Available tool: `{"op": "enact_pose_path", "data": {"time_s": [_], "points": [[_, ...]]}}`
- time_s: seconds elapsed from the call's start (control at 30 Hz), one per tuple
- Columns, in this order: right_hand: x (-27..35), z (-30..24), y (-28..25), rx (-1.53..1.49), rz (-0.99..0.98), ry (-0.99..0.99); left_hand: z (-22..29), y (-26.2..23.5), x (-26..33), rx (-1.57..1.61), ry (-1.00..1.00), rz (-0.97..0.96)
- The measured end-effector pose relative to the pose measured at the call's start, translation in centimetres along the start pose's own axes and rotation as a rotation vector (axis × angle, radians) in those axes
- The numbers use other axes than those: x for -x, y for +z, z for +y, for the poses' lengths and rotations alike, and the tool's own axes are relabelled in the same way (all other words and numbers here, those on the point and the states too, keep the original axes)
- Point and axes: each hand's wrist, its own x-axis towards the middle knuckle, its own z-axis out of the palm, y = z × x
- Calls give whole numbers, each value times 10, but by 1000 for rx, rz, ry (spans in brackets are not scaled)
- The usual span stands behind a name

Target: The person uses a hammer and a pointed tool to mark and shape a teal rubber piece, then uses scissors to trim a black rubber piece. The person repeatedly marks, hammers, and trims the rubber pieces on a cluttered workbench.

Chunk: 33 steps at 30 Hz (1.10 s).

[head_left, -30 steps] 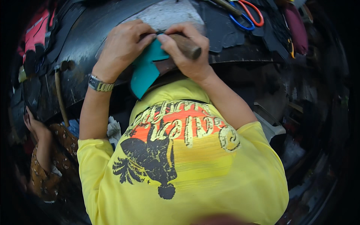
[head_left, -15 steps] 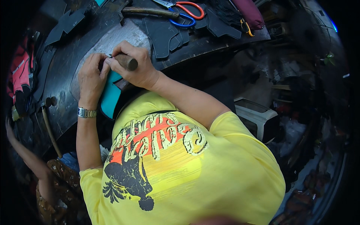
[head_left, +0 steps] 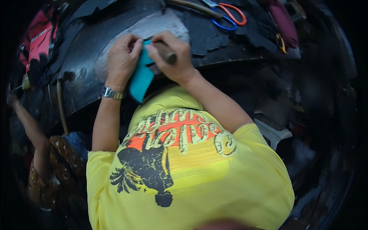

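My right hand [head_left: 177, 63] is closed around a short, round wooden-handled tool [head_left: 167, 53]; its working end is hidden by my fingers. Bent beside it, my left hand [head_left: 122, 58] pinches the edge of a teal sheet piece [head_left: 141, 83] with dark edging. The sheet's upper end shows between my two hands, and its lower end hangs past the bench edge toward my shirt. Under the hands lies a pale grey slab [head_left: 171, 26].
Scissors [head_left: 232, 17] with red and blue handles lie at the back beside a wooden-handled hammer [head_left: 195, 8]. Dark cut pieces [head_left: 216, 40] spread to the right on the black bench [head_left: 85, 90]. Another person's arm [head_left: 32, 126] reaches in at left, near a long wooden handle [head_left: 61, 107].
The whole view has shifted, so the bench sits further right and higher. My fingertips, close together before, are now apart, showing the upper part of the teal piece between them.
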Motion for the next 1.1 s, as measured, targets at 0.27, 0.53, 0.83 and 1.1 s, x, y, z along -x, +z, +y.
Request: {"op": "enact_pose_path", "data": {"time_s": [0.27, 0.53, 0.83, 1.1], "points": [[8, -2, -8, -8, -105, 100, -2, -18, 18, 259, 48, 7], [-11, -17, -15, -70, -257, 102, -4, -19, 17, 254, 55, 3], [-25, -7, -8, -203, -309, 339, -4, -27, 20, 290, -31, 0], [-23, -8, -1, -303, -269, 277, -7, -25, 19, 357, -22, -62]]}}
